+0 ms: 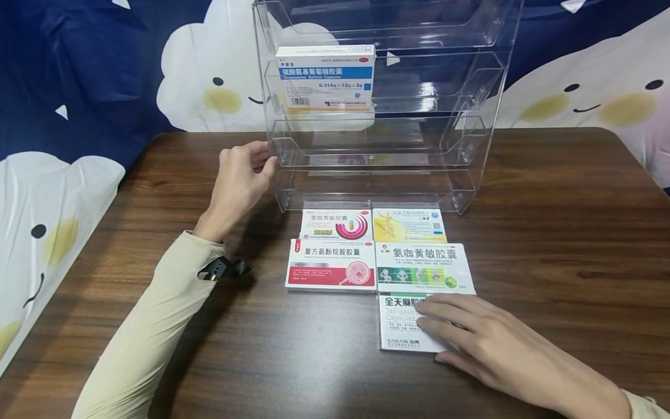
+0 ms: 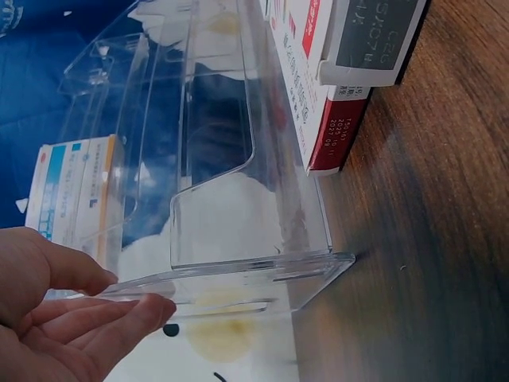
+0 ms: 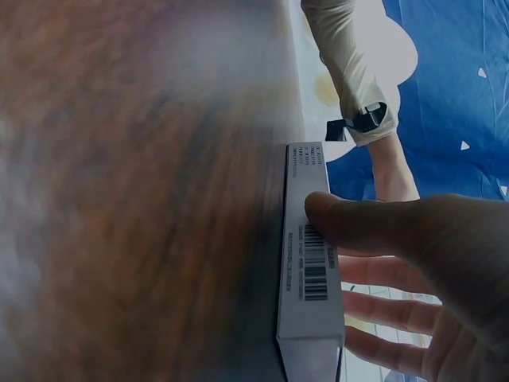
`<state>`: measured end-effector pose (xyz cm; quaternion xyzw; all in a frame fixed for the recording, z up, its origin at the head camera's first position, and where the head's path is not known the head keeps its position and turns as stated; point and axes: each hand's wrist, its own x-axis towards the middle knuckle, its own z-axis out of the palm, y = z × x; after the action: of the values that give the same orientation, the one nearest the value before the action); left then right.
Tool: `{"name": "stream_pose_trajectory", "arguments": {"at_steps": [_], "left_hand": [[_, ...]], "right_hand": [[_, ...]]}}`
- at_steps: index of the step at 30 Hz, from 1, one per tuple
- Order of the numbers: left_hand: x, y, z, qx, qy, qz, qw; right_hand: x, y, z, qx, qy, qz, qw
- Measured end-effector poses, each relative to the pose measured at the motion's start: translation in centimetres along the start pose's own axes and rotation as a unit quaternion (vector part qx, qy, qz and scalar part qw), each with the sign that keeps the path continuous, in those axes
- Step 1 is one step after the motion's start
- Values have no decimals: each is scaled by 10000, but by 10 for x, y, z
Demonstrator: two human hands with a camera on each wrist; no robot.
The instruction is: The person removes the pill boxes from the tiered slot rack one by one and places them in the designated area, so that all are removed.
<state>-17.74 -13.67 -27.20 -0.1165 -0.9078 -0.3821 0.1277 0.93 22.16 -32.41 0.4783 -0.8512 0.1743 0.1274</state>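
Note:
My left hand (image 1: 238, 183) pinches the left side panel of a clear plastic tiered display rack (image 1: 387, 157); in the left wrist view the panel's edge runs between thumb and fingers. My right hand (image 1: 494, 346) lies over the right part of a white capsule box (image 1: 400, 337) flat on the table. Its fingers stretch loosely across the top, while in the right wrist view the thumb touches the box's barcoded side. Under the fingers part of the lettering is hidden. Just beyond sits a white-and-green medicine box (image 1: 424, 270).
A red-and-white box (image 1: 330, 273), a pink-ringed box (image 1: 337, 225) and a yellow-and-white box (image 1: 410, 227) lie flat before the rack. A blue-striped capsule box (image 1: 327, 81) leans in an upper tier at left. Behind the wooden table (image 1: 565, 233) hangs a cloud-patterned cloth (image 1: 125, 58).

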Motion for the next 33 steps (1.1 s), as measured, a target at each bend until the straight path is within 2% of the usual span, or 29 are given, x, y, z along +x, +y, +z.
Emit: {"name": "stream_pose_trajectory", "arguments": {"at_steps": [4,14,33], "left_hand": [[0,0,1,-37,5,7,10000],[-1,1,0,15,28,-4,10000],[-2,1,1,129,24,71,9999]], "right_hand": [[1,2,0,64,2,40,10000],[1,6,-3,201,-275,334,9989],[1,10,1,304,54,127,9994]]}}
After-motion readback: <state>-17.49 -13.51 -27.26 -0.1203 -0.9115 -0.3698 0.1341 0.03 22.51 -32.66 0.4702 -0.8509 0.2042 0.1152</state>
